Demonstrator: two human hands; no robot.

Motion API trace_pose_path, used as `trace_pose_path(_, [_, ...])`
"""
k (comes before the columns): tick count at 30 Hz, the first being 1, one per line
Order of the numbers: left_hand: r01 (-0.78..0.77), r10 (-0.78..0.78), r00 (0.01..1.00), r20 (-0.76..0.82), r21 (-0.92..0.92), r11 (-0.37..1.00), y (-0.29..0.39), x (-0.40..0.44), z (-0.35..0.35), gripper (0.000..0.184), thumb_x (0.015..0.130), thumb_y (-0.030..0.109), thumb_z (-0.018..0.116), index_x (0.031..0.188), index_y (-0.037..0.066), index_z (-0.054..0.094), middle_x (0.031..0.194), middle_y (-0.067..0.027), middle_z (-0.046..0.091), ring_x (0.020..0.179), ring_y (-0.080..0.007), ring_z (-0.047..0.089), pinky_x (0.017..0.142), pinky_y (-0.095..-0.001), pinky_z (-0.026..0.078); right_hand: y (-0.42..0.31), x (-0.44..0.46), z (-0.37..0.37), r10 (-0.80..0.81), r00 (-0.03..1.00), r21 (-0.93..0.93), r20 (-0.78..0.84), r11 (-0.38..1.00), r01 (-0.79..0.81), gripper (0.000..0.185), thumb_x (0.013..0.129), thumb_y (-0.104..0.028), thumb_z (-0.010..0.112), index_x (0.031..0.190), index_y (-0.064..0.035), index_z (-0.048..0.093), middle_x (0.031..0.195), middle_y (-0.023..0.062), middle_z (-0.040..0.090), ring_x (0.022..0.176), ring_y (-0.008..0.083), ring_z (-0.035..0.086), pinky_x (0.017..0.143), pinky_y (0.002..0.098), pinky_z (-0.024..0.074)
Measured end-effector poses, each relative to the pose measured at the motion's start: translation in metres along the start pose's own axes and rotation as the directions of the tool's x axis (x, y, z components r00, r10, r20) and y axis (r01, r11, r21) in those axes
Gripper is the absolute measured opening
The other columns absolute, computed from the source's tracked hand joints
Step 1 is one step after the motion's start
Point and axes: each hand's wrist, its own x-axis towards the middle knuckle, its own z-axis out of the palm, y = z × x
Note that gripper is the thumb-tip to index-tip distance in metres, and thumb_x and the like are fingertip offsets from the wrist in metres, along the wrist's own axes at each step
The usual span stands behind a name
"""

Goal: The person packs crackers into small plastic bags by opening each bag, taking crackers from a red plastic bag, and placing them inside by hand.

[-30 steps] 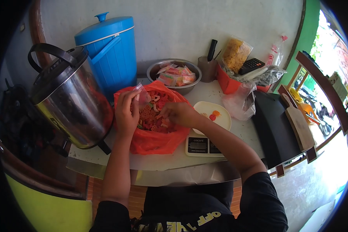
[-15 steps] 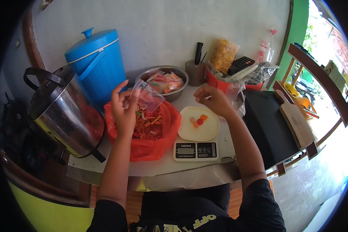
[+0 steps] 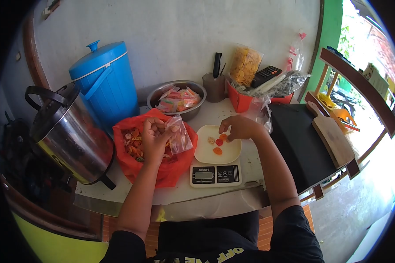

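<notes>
1. Worktop (image 3: 251, 163): carries everything below; left-edge and right-edge gear included.
2. Steel drum (image 3: 81, 138), black lid and handle: at the left edge, tilted in view.
3. Blue cooler (image 3: 109, 96), lid on: back left corner, just beside the drum.
4. Black panel (image 3: 292, 136): along the right edge, wooden cutting board (image 3: 333, 138) lying on it.
5. Red bag (image 3: 173, 173): front left, between drum and scale, mouth wide, coloured snack pieces (image 3: 134, 142) inside.
6. Red box (image 3: 240, 104): back edge toward the right corner, holding a calculator (image 3: 266, 76), a pack of yellow chips (image 3: 246, 63) and clear plastic.
7. Metal bowl (image 3: 195, 113): back edge, behind the red bag, filled with small packets (image 3: 177, 100).
8. Scale (image 3: 215, 175): near the front edge, display toward the person.
9. Cream plate (image 3: 202, 153): on the scale; red, orange and pale pieces (image 3: 217, 151) on it.
10. Left hand (image 3: 156, 138): over the red bag, thumb and fingers pinching a clear bag (image 3: 181, 139), which hangs down.
11. Right hand (image 3: 241, 127): over the plate's right side, fingers bent, tips at an orange piece (image 3: 223, 137); can't tell if gripped.
</notes>
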Motion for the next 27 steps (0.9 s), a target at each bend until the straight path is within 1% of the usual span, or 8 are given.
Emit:
trace_pose_path(2, [0.022, -0.022, 0.999, 0.031, 0.015, 1.000, -0.007, -0.001, -0.004, 0.040, 0.074, 0.006, 0.083, 0.095, 0.007, 0.049, 0.080, -0.0031, 0.063, 0.071, -0.0084, 0.062, 0.065, -0.0218, 0.050, 0.014, 0.007, 0.012, -0.050, 0.999, -0.058, 0.004, 0.997, 0.051, 0.031, 0.066, -0.012, 0.078, 0.096, -0.0071, 0.071, 0.093, 0.0071, 0.070, 0.091, 0.0225, 0.067, 0.082, 0.0351, 0.0524])
trace_pose_path(5, [0.016, -0.020, 0.997, 0.071, 0.057, 0.998, -0.008, -0.001, -0.002, 0.043, 0.073, 0.007, 0.085, 0.096, 0.007, 0.049, 0.080, -0.0032, 0.063, 0.070, -0.0079, 0.062, 0.065, -0.0214, 0.050, 0.003, 0.009, 0.012, 0.022, 1.000, -0.014, -0.019, 1.000, -0.023, 0.028, 0.068, -0.014, 0.077, 0.094, -0.0059, 0.070, 0.090, 0.0071, 0.071, 0.087, 0.0231, 0.068, 0.079, 0.0339, 0.0528])
trace_pose_path(8, [0.004, -0.019, 0.992, 0.122, 0.118, 0.993, -0.005, -0.003, 0.000, 0.045, 0.071, 0.008, 0.086, 0.096, 0.007, 0.049, 0.080, -0.0033, 0.063, 0.070, -0.0075, 0.061, 0.064, -0.0213, 0.049, -0.008, 0.011, 0.010, 0.063, 0.983, -0.048, -0.174, 0.996, -0.073, 0.023, 0.071, -0.015, 0.077, 0.091, -0.0042, 0.070, 0.085, 0.0067, 0.071, 0.081, 0.0227, 0.069, 0.074, 0.0334, 0.0533])
trace_pose_path(11, [0.026, -0.055, 0.985, 0.165, 0.171, 0.985, -0.002, -0.006, 0.000, 0.047, 0.070, 0.009, 0.087, 0.096, 0.007, 0.048, 0.080, -0.0030, 0.063, 0.069, -0.0071, 0.060, 0.063, -0.0215, 0.049, -0.032, 0.008, -0.002, -0.004, 0.921, 0.170, -0.389, 0.982, 0.077, 0.016, 0.076, -0.007, 0.073, 0.092, -0.0042, 0.071, 0.085, 0.0070, 0.071, 0.075, 0.0160, 0.068, 0.071, 0.0293, 0.0533])
trace_pose_path(14, [0.031, -0.075, 0.974, 0.212, 0.201, 0.979, 0.001, -0.006, 0.004, 0.050, 0.068, 0.007, 0.087, 0.098, 0.009, 0.048, 0.079, -0.0010, 0.061, 0.070, -0.0062, 0.058, 0.063, -0.0209, 0.047, -0.078, 0.001, -0.014, -0.131, 0.855, 0.263, -0.502, 0.919, 0.295, 0.013, 0.081, -0.006, 0.072, 0.093, -0.0015, 0.070, 0.083, 0.0074, 0.070, 0.076, 0.0128, 0.067, 0.071, 0.0276, 0.0528])
trace_pose_path(17, [0.067, -0.125, 0.964, 0.234, 0.243, 0.968, 0.002, -0.009, 0.006, 0.051, 0.068, 0.006, 0.087, 0.100, 0.009, 0.047, 0.079, -0.0001, 0.061, 0.070, -0.0059, 0.057, 0.063, -0.0209, 0.046, -0.089, 0.007, -0.010, -0.268, 0.823, 0.203, -0.502, 0.888, 0.413, 0.013, 0.081, -0.001, 0.070, 0.095, -0.0006, 0.069, 0.085, 0.0084, 0.071, 0.076, 0.0156, 0.068, 0.069, 0.0292, 0.0530])
trace_pose_path(23, [0.133, -0.201, 0.936, 0.288, 0.240, 0.962, -0.001, -0.010, 0.005, 0.052, 0.068, 0.005, 0.087, 0.101, 0.008, 0.047, 0.081, -0.0017, 0.063, 0.071, -0.0073, 0.061, 0.064, -0.0216, 0.048, -0.083, 0.010, -0.002, -0.345, 0.818, 0.210, -0.461, 0.852, 0.479, 0.013, 0.081, 0.000, 0.070, 0.094, -0.0001, 0.069, 0.083, 0.0088, 0.071, 0.075, 0.0168, 0.067, 0.069, 0.0303, 0.0528])
trace_pose_path(27, [0.134, -0.206, 0.915, 0.348, 0.220, 0.966, 0.003, -0.010, 0.006, 0.052, 0.068, 0.005, 0.086, 0.103, 0.008, 0.048, 0.084, -0.0041, 0.066, 0.074, -0.0091, 0.064, 0.066, -0.0227, 0.049, -0.086, 0.005, -0.004, -0.324, 0.851, 0.184, -0.414, 0.885, 0.427, 0.012, 0.081, -0.001, 0.070, 0.094, -0.0012, 0.068, 0.084, 0.0086, 0.071, 0.075, 0.0166, 0.067, 0.069, 0.0303, 0.0522])
